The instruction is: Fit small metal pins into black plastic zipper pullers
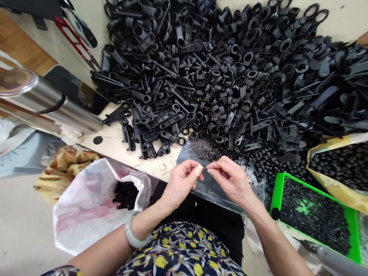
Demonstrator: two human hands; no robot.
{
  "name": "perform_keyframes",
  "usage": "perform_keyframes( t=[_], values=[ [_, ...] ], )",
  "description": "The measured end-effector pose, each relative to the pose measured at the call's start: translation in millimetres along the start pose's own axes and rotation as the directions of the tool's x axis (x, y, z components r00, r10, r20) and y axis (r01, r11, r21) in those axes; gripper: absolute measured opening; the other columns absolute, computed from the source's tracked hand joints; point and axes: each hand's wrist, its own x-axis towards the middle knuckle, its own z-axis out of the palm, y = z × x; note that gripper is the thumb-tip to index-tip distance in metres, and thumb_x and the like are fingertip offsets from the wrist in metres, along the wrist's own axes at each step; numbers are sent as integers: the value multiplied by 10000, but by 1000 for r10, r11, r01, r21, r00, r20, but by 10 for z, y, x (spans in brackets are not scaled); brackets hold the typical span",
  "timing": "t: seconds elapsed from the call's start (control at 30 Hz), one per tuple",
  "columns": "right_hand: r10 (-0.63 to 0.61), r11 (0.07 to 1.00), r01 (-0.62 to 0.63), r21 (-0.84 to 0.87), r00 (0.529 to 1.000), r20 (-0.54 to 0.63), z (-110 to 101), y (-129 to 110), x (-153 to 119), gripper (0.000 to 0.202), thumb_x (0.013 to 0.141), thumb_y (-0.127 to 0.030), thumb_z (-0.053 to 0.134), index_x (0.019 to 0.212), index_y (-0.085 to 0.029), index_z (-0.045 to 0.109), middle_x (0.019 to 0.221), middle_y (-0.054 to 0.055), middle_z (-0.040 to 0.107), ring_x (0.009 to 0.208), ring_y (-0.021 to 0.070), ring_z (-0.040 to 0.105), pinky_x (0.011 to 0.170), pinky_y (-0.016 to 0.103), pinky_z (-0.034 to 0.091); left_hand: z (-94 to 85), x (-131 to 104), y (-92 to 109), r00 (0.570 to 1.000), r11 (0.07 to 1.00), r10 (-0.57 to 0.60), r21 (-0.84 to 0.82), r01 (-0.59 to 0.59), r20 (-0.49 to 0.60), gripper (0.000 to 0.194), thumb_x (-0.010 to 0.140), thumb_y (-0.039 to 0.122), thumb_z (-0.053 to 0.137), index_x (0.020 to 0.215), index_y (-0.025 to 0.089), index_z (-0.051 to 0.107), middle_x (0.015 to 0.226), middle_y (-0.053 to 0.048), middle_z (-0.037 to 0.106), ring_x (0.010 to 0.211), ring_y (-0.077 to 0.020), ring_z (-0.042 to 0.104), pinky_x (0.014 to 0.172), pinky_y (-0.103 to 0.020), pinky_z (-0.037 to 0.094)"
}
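Observation:
My left hand [181, 180] is closed, thumb and fingertips pinched together above the table's front edge. Whatever sits between those fingertips is too small to name. Facing it, only a short gap away, my right hand [230, 180] pinches a tiny dark piece that I cannot make out. Both are over a dark plastic sheet [212, 188]. Just beyond them lies a heap of tiny dark metal parts [204, 148]. Beside my right hand are scattered thin silver pins [252, 176].
A large pile of black plastic parts [197, 68] covers the table. At the right stand a green tray [352, 226] of small black pieces, a yellow-edged bag [329, 177] and a power screwdriver [333, 258]. Leftward are a steel thermos [75, 115], red-handled scissors [74, 38] and a white bag [80, 207].

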Motion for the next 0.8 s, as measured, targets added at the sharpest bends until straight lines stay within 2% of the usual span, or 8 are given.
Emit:
perform_keyframes(
  t=[0.2,0.37,0.6,0.8],
  values=[
    [34,998,-33,56,999,-5,50,14,-78,195,1012,-324,594,978,-207,746,789,-1,556,676,129,492,617,268,404,51,-68,52,999,992,38,119,-38,5,318,937,482,634,892,168,647,727,4,638,533,-85,455,527,-223,369],
    [37,995,-36,92,999,-15,67,19,-106,191,1010,-316,596,959,-210,748,778,-2,551,669,128,488,607,269,399,65,-90,51,999,993,38,107,-39,8,336,936,489,638,886,156,647,714,10,633,535,-80,475,532,-215,394],
    [99,981,-80,179,990,-96,141,19,-162,143,981,-312,653,941,-232,765,768,-10,573,636,121,489,570,264,388,85,-77,21,996,992,-78,-95,81,33,363,866,489,733,917,132,701,752,-35,710,515,-75,515,457,-191,354],
    [178,958,-124,257,964,-197,230,26,-228,114,958,-309,686,937,-231,766,790,-9,607,657,124,514,589,264,406,109,-44,31,969,924,-206,-297,239,140,324,793,421,819,854,113,739,744,-51,720,488,-49,498,465,-182,344]
  ],
)
